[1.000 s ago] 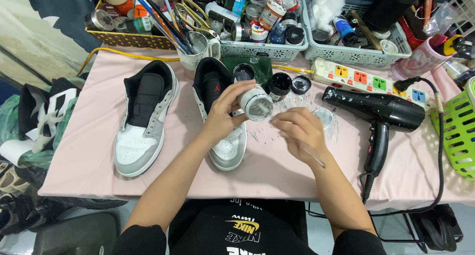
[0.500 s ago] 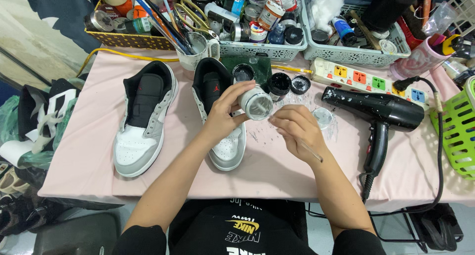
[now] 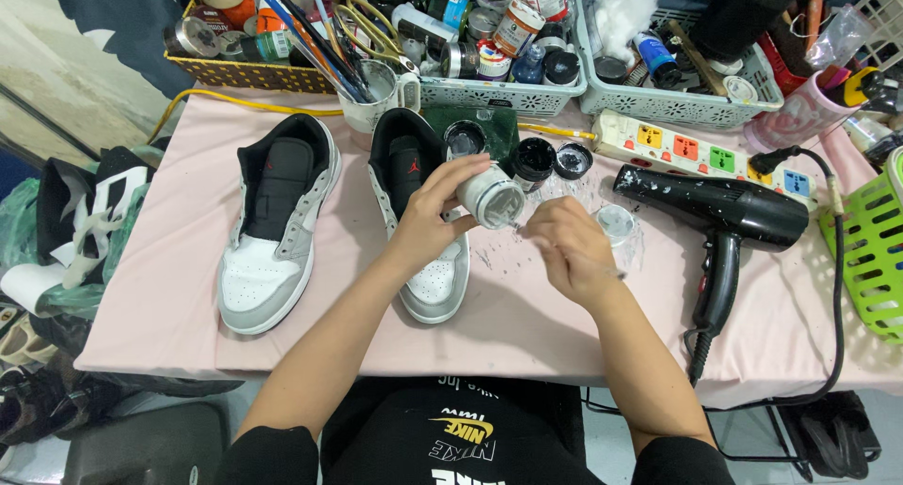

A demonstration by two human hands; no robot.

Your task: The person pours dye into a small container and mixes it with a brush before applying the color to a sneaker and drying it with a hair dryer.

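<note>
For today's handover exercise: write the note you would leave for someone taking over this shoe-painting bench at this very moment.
Left hand holds a small open paint jar, tilted, above the right-side sneaker.
Right hand holds a thin brush at the jar's mouth; its tip is too small to see.
The other sneaker lies beside it on the pink table; the hair dryer lies to the right.
Done: jar opened.
Left: cannot tell how much painting remains.

A small sneaker-customising or shoe-repair workshop is shown, set up on a pink cloth-covered table (image 3: 527,344) spattered with paint. A pair of grey-and-white low-top sneakers (image 3: 273,231) is laid out beside open black paint jars (image 3: 534,156), a mug crammed with brushes (image 3: 372,90) and pale plastic baskets (image 3: 499,95) packed with paint pots. A black paint-flecked hair dryer (image 3: 724,217) and a white multi-socket power strip (image 3: 705,151) are kept alongside.
</note>
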